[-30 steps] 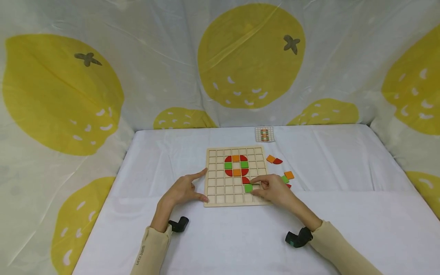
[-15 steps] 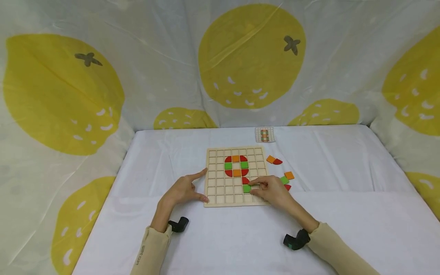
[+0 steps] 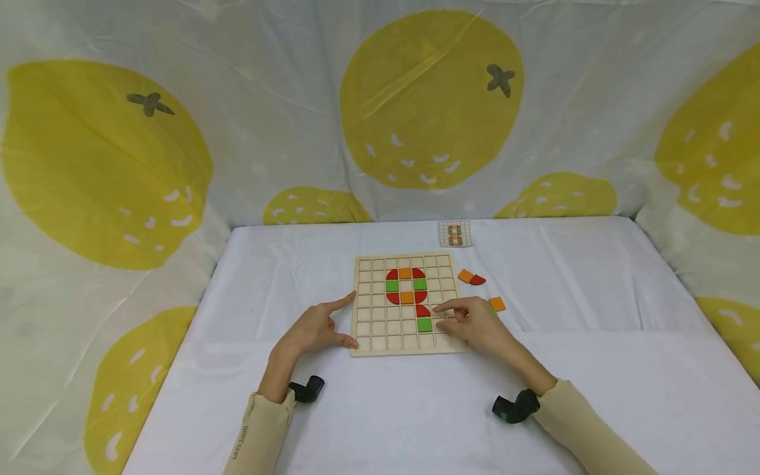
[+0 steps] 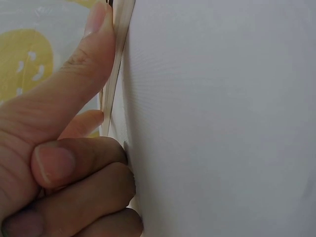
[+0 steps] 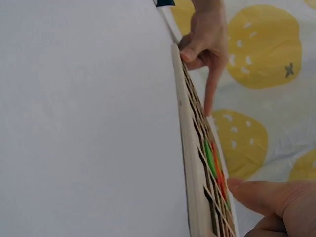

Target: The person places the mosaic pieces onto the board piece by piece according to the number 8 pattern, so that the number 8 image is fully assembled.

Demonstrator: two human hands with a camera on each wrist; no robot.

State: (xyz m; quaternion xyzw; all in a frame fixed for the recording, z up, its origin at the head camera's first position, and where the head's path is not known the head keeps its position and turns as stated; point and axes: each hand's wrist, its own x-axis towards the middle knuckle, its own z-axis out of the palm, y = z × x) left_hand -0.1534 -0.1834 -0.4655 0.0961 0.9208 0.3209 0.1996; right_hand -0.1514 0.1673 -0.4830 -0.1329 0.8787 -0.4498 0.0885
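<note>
A square wooden grid board [image 3: 378, 328] lies on the white-covered table. My left hand [image 3: 315, 328] touches its left edge with a stretched index finger and thumb; the other fingers are curled, as the left wrist view shows. Over the board's right part is my right hand [image 3: 481, 324], thumb and index finger apart with nothing between them. Just left of those fingertips, a green square tile [image 3: 424, 324] sits in a cell below a red quarter-round tile [image 3: 422, 311]. Farther back on the grid, red, orange and green tiles form a ring around a bare cell [image 3: 406, 285].
Right of the board lie an orange tile [image 3: 466, 276] beside a red quarter-round [image 3: 477, 280], and another orange tile [image 3: 497, 304]. My right hand partly hides more pieces there. A small pattern card [image 3: 454, 234] lies behind the board. A lemon-print cloth [image 3: 285, 132] hangs behind.
The green square tile has slid slightly left into line under the red quarter-round. My right thumb and index finger have come off it and drawn a little to the right. The left hand stays put.
</note>
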